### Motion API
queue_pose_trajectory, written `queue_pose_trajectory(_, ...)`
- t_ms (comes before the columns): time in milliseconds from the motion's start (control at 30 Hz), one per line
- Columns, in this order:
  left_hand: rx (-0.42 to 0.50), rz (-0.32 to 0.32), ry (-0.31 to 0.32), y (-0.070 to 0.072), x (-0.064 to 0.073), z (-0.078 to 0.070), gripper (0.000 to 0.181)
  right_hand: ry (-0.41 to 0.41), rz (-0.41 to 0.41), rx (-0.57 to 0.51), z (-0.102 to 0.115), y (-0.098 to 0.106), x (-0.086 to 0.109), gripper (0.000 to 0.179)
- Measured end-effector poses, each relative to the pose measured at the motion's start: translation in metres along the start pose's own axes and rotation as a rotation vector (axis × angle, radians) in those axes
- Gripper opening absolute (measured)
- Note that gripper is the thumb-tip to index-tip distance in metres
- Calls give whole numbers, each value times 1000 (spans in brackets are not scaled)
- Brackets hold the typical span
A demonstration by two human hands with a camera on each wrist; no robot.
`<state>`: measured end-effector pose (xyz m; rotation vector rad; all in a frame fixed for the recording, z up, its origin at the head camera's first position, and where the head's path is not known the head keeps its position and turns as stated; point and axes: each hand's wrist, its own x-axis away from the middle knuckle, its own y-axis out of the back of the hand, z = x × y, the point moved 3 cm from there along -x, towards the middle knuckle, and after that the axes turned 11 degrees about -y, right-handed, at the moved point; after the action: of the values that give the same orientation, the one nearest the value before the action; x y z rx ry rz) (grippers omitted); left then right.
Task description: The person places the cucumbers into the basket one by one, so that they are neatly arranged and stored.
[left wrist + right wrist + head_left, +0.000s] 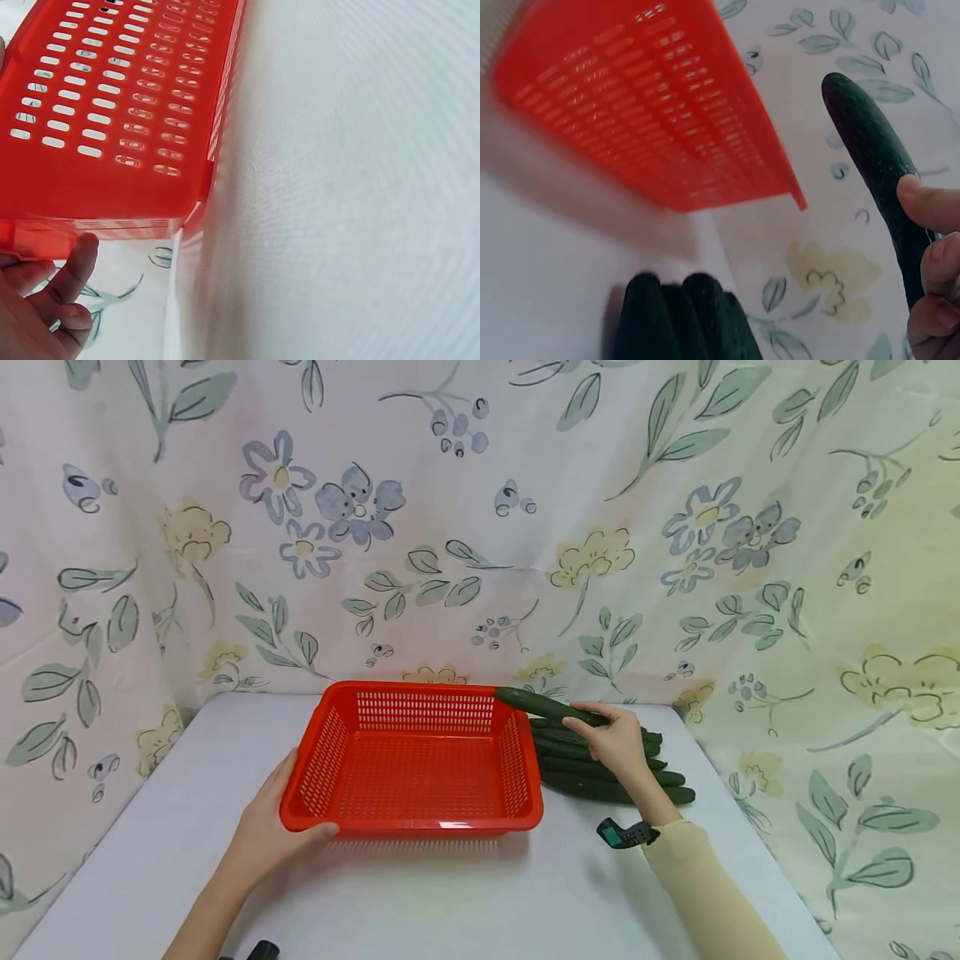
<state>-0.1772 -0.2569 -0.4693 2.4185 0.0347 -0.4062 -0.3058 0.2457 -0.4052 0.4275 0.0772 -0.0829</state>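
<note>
My right hand: thumb and bent fingers close round one cucumber (540, 702), gripping it near its right end, with the length beyond my grip pointing left.
Held cucumber: up off the bench (420, 902); seen from my head, its free tip overlaps the back-right corner of the basket (420, 824), while from my right wrist it stands apart from the rim, against the curtain (450, 485).
My left hand (262, 827): holding the basket at its front-left corner, thumb by the front rim, fingers bent at the left wall and under the lip.
Basket: red plastic with slotted walls, its long sides parallel to the back edge of the bench; it sits toward that edge, left of the other cucumbers.
Other cucumbers (600, 788): a dark green bunch lying side by side on the bench, below my right hand, toward the back-right corner; their left ends are near the basket's right wall, their right ends point to the bench's right edge.
Right wrist: a black strap (640, 834) with a greenish face, just below a pale yellow sleeve (708, 885).
Bench: white top, reaching in front of the basket toward me.
Curtain: pale cloth behind the bench and along both sides, printed with blue and yellow flowers and green leaves.
</note>
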Motion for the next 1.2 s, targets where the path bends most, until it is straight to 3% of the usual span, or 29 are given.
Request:
queue_pose_trajectory(533, -4, -25, -31, 1, -3, -3, 128, 11, 105, -84, 58, -68, -33, 39)
queue_pose_trajectory(800, -2, -26, -34, 1, -2, -3, 128, -9, 159, -141, 86, -107, -38, 35)
queue_pose_trajectory(1033, -2, -23, -23, 1, -1, -3, 127, 35, 217, -155, 105, -148, -39, 31)
queue_pose_trajectory(1200, -4, -21, -17, 0, -1, -2, 127, -23, 265, -181, 106, -175, -39, 31)
